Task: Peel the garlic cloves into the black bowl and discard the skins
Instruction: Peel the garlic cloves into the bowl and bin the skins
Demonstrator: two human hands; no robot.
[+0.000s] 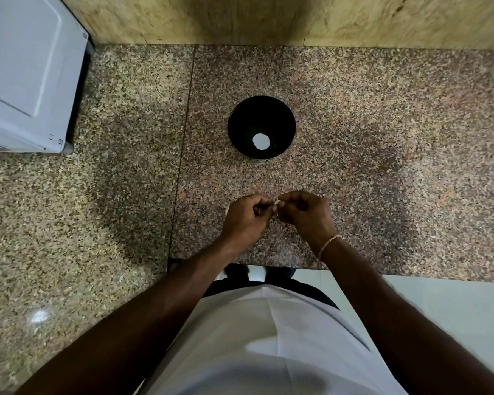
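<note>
Both your hands, left and right, pinch one garlic clove between curled fingers above the desk, so peeling looks underway. Next, strip the skin and drop the clove into the black bowl just beyond.

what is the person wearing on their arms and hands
Both forearms are bare, with no sleeves in view. The left hand wears no glove, ring or band that shows. The right hand is also ungloved; a thin, pale beaded bracelet circles its wrist. A white shirt covers the torso below.
</note>
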